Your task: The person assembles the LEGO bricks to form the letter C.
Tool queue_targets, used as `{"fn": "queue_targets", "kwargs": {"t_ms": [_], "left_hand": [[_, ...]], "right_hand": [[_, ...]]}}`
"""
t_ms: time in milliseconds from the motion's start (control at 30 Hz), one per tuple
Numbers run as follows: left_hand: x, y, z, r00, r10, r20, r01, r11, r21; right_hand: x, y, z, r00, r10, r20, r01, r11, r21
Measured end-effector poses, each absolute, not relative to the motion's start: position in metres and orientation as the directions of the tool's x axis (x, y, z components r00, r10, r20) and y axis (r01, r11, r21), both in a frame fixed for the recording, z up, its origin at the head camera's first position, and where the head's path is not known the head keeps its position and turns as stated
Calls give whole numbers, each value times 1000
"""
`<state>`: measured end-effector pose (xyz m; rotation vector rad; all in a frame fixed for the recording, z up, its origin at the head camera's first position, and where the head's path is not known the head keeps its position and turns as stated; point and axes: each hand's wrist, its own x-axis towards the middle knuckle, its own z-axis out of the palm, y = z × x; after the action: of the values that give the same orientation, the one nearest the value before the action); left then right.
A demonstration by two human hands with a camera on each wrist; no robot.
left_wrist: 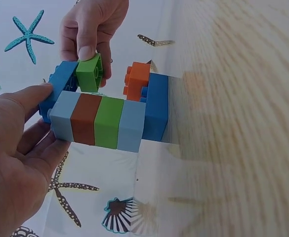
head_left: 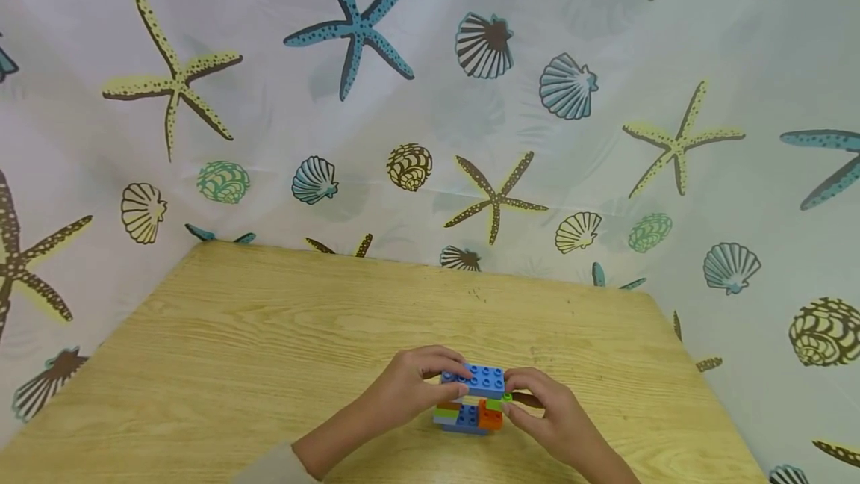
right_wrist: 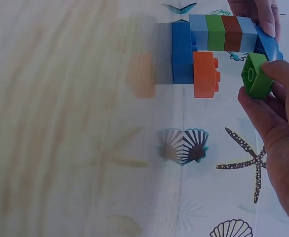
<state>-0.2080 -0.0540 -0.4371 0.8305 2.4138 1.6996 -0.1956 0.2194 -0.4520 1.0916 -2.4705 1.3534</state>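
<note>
A small block build stands on the table. Its blue base brick (left_wrist: 156,108) carries an orange brick (right_wrist: 204,74) at one end. A column of light blue, green, brown and light blue bricks (left_wrist: 100,121) rises from the other end. Across the column's top lies a long blue brick (head_left: 487,379), its free end overhanging above the orange brick. My left hand (head_left: 410,387) grips this top brick between thumb and fingers at the column side. With thumb and fingers, my right hand (head_left: 554,417) pinches a green brick (right_wrist: 257,75) close under the overhanging end, with space between it and the orange brick.
The wood-grain table (head_left: 302,320) spreads around the build. A white curtain (head_left: 403,118) printed with starfish and shells hangs behind the table and along both sides.
</note>
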Motion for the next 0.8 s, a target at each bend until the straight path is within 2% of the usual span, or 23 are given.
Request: {"fn": "queue_targets", "kwargs": {"t_ms": [533, 800], "left_hand": [[-208, -56, -434, -830, 495, 257, 416, 243, 876], [-209, -56, -434, -821, 504, 268, 435, 248, 866]], "right_hand": [[-199, 219, -451, -711, -553, 434, -662, 321, -677], [-199, 220, -455, -677, -554, 485, -713, 329, -620]]}}
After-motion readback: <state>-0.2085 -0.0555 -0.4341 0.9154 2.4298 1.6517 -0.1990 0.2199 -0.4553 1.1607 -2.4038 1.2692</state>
